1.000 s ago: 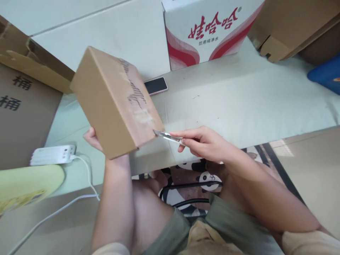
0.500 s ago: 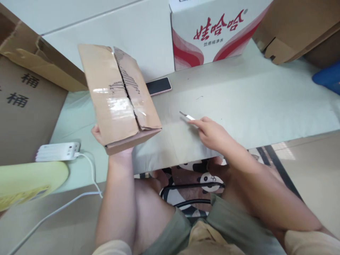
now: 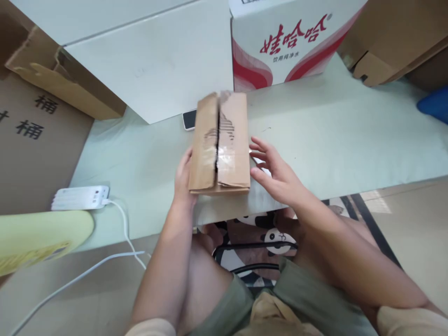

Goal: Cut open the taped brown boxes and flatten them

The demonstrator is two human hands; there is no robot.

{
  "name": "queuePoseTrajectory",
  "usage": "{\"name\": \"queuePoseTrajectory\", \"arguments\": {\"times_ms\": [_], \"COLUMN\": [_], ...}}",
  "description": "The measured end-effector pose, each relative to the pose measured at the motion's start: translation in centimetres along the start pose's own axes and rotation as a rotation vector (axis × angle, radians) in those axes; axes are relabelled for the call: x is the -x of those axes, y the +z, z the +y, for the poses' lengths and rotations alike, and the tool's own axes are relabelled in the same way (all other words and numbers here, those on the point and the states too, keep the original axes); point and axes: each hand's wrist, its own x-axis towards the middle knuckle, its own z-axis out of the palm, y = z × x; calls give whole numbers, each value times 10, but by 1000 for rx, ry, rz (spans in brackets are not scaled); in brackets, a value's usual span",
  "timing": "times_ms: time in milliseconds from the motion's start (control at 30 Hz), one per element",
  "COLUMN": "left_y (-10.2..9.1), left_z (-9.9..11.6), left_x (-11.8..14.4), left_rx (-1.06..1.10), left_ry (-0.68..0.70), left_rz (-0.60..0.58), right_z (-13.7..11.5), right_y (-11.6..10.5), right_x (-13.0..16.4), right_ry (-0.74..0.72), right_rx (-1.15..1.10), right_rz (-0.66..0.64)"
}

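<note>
Plainly, risks first, then blind spots.

Box: the small cardboard box [image 3: 220,144] rests on the pale table [image 3: 332,140] near its near edge, middle of the scene, its slit taped seam facing up.
Left hand: the left hand [image 3: 182,176] presses flat against the box's left side, fingers wrapped on it and partly hidden behind the cardboard.
Right hand: the right hand [image 3: 275,170] hovers just right of the box, fingers spread and holding nothing.
Slip risk: with a grip on one side only and the table edge close, I judge a careless pull on the flaps could tip the box off toward the lap.
Blade risk: something pale lies under the right fingers; if it is a cutter, a blind reach could nick a finger.
Hidden: the phone [image 3: 189,119] is mostly covered by the box.
Unclear: the box's contents cannot be seen.
Cut off: the white power strip [image 3: 80,197] has a cable running out of frame.
</note>
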Motion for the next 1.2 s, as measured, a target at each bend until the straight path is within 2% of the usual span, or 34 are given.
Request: {"name": "queuePoseTrajectory", "arguments": {"times_ms": [100, 167, 267, 367, 467, 567, 633, 767, 833, 1000, 1067, 1200], "left_y": [5, 4, 2, 1, -4, -17, -25, -34, -32, -20, -17, -16], "left_z": [18, 27, 31, 31, 33, 31, 26, 13, 10, 12, 12, 8], "left_x": [16, 26, 35, 31, 19, 6, 1, -1, 0, -4, -5, 0], "left_rx": [-19, -127, -257, -149, 8, 61, 45, -146, -210, -140, -83, -32], "left_ry": [165, 281, 369, 317, 225, 136, 101, 126, 118, 101, 85, 61], "left_rz": [-119, -194, -176, -5, 215, 257, 277, 369, 371, 372, 303, 166], "right_z": [4, 3, -1, -3, -1, 3, 4, 3, 3, 5, 6, 7], "right_y": [2, 2, 3, 5, 9, 12, 12, 10, 8, 5, 6, 8], "right_x": [-1, -2, -2, -2, -3, -5, -6, -6, -5, -2, 0, 2], "right_ry": [35, 20, -51, -96, -69, 64, 101, -79, -116, -21, -15, -105], "right_rx": [38, 71, 128, 175, 219, 296, 344, 373, 360, 254, 201, 86], "right_rz": [-5, -37, -109, -155, -123, -22, -8, -22, -4, -1, -1, 41]}}
